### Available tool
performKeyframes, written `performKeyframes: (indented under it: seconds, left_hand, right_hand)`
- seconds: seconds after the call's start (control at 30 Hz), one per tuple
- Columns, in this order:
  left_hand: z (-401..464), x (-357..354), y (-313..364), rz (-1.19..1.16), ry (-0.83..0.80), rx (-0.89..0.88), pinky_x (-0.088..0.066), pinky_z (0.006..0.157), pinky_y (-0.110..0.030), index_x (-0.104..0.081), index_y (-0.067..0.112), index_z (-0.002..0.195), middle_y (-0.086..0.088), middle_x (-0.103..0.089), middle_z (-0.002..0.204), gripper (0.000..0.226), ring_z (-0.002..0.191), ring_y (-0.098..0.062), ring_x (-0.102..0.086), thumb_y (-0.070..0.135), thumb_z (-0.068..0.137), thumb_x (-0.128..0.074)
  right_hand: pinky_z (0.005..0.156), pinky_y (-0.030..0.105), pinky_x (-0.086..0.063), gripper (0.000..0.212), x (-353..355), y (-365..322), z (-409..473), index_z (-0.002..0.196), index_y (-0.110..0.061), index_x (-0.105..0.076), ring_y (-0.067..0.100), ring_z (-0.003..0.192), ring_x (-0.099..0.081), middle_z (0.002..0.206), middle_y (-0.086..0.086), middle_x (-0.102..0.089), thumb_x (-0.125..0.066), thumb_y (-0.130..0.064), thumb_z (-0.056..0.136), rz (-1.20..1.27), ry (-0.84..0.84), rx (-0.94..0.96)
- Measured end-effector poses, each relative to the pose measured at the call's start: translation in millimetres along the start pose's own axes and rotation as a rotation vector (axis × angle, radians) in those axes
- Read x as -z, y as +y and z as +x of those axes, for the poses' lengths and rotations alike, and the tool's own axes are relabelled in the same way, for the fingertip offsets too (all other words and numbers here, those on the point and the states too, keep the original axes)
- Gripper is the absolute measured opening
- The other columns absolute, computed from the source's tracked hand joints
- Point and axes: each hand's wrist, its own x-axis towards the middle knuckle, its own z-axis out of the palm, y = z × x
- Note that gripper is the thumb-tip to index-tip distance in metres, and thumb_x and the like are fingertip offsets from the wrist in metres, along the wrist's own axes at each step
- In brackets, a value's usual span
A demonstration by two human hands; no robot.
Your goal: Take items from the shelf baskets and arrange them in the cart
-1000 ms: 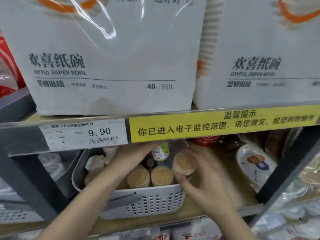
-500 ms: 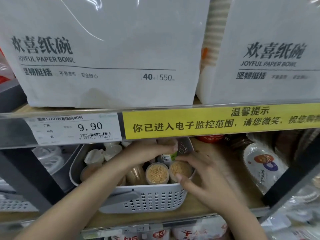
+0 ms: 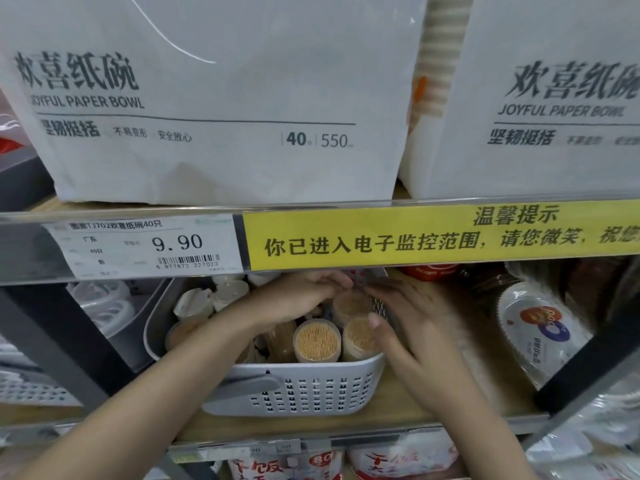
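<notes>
I see both hands reaching into the white perforated basket (image 3: 294, 389) that sits on the wooden shelf (image 3: 450, 407) at the lower centre of the frame, under the shelf edge with its price tag (image 3: 149, 247) reading 9.90 and the yellow notice strip (image 3: 440, 233). My left hand (image 3: 294, 299) comes in from the lower left and lies over the middle of the basket, its fingers curled down toward the far end, close to the tip of my right hand; whether they have hold of anything I cannot tell, since the fingertips are blurred and partly under the shelf edge. My right hand (image 3: 405, 317) enters from the lower right along the basket's right wall, fingers stretched toward the back and the thumb resting against the top of the right toothpick jar (image 3: 358, 337); it looks loosely open, pressing rather than gripping. Just left of that jar stands a second toothpick jar (image 3: 317, 341), upright, toothpick ends showing, near the basket's front wall. A third round jar (image 3: 349, 306) stands behind them, between the two hands. Pale small containers (image 3: 207, 299) crowd the left part of the basket. Two large paper bowl packs (image 3: 214, 98) fill the upper frame, and a pack of plastic plates (image 3: 540, 327) lies at the right.
</notes>
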Motion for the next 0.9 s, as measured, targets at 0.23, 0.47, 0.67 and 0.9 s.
performKeyframes:
  seconds: [0.23,0.47,0.67,0.9]
  left_hand:
    - [-1.5,21.4,-11.5,0.157,0.016,-0.043,-0.043,0.099,-0.021,-0.056,0.02,0.12,0.008,-0.058,0.114,0.031,0.112,-0.009,-0.056,0.004,0.1,-0.039]
    - [-24.2,42.0,-25.1,0.937,-0.125,-0.049,-0.04,0.103,-0.028,-0.051,0.026,0.135,0.0,-0.052,0.139,0.042,0.123,-0.016,-0.05,0.015,0.095,-0.047]
    - [-26.3,39.4,-10.6,0.93,-0.185,0.008,-0.042,0.1,-0.036,-0.052,0.018,0.133,-0.004,-0.055,0.131,0.046,0.119,-0.02,-0.05,0.007,0.089,-0.053]
    - [-42.2,47.4,-12.2,0.718,-0.155,-0.019,-0.04,0.096,-0.033,-0.057,0.025,0.12,0.001,-0.047,0.114,0.039,0.107,-0.016,-0.048,0.015,0.083,-0.069]
  right_hand:
    - [0.102,0.018,-0.02,0.03,6.2,0.7,22.1,0.122,-0.031,-0.064,0.005,0.119,-0.043,0.129,-0.018,-0.057,-0.054,-0.028,0.094,-0.184,-0.249,0.065]
    - [0.104,0.026,-0.031,0.031,1.3,4.8,21.4,0.122,-0.029,-0.063,0.005,0.121,-0.041,0.128,-0.017,-0.054,-0.054,-0.025,0.094,-0.057,-0.268,0.007]
    - [0.099,0.016,-0.029,0.029,-0.7,7.5,18.7,0.12,-0.028,-0.065,0.002,0.119,-0.04,0.123,-0.019,-0.055,-0.055,-0.021,0.094,0.016,-0.24,0.019]
    - [0.1,0.021,-0.032,0.029,-1.7,8.5,18.4,0.119,-0.025,-0.066,0.007,0.119,-0.043,0.123,-0.015,-0.058,-0.055,-0.016,0.093,0.054,-0.238,0.016]
